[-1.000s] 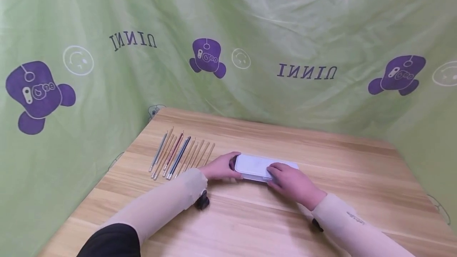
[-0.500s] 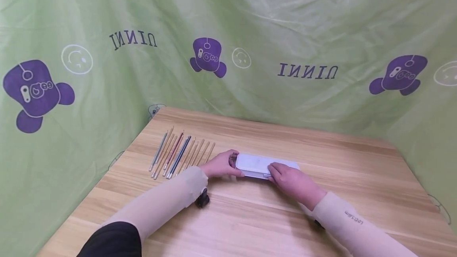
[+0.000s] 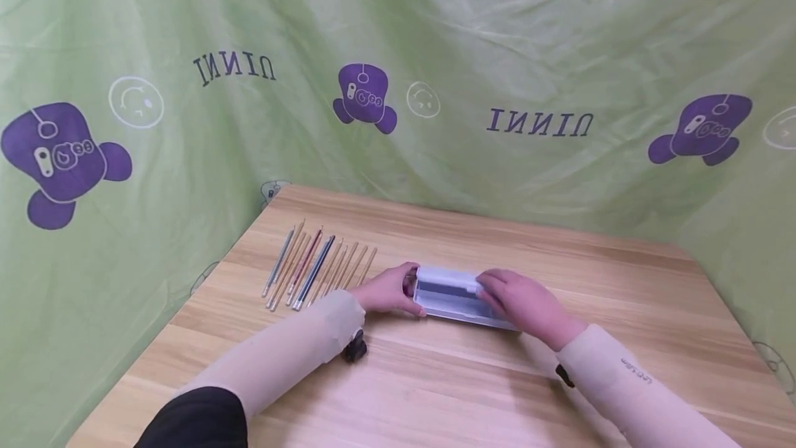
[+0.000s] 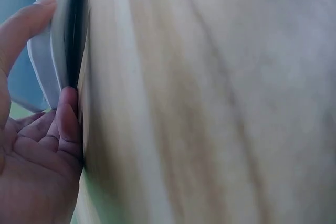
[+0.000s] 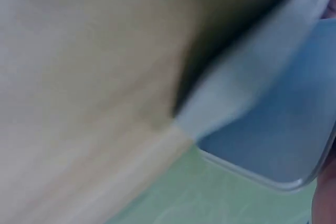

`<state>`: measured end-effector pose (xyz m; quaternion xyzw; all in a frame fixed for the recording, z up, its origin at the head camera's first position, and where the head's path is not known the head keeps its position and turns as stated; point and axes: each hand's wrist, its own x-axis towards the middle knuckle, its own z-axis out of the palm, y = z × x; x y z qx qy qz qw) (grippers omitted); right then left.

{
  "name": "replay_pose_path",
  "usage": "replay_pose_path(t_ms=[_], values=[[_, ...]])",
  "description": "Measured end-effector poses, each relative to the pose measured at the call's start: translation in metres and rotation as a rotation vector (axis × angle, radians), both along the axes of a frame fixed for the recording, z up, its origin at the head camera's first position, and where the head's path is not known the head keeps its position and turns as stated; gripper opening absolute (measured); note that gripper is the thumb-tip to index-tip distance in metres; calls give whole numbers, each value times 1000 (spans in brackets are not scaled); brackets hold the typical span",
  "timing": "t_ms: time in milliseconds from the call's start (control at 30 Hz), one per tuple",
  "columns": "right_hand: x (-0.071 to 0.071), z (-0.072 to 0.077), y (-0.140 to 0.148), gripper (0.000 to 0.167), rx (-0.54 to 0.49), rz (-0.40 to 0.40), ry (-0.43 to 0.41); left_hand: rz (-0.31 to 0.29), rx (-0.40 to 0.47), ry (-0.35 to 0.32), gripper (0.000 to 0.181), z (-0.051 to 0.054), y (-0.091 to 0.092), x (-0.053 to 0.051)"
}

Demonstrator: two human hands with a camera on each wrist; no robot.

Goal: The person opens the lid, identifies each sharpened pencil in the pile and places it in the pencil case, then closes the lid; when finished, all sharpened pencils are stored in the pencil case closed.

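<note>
A white pencil case [image 3: 461, 307] lies on the table in the head view, its hinged lid [image 3: 443, 276] tilted up and its pale inside showing. My left hand [image 3: 390, 290] grips the case's left end. In the left wrist view the thumb lies on the case's edge [image 4: 46, 51], with other fingers beneath. At the front edge of the lid, my right hand [image 3: 525, 303] holds it raised, covering the case's right part. The right wrist view shows the lid's bluish inner face [image 5: 283, 124], with only bits of fingers at the right border.
Several pencils [image 3: 311, 268], mostly wood-coloured with some blue and red, lie side by side left of the case. The wooden table [image 3: 398, 393] has a green printed curtain [image 3: 448, 178] behind it and along both sides.
The case's lid has gone from down to tilted open. My right hand has moved up and slightly right with the lid's edge. My left hand keeps its grip on the left end.
</note>
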<state>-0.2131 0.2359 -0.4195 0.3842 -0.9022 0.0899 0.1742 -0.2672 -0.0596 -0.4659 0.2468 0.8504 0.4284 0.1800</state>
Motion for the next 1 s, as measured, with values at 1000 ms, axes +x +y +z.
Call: replay_pose_path(t_ms=[1000], values=[[-88, 11, -7, 27, -199, -427, -371, -29, -84, 110, 88, 1, 7, 10]])
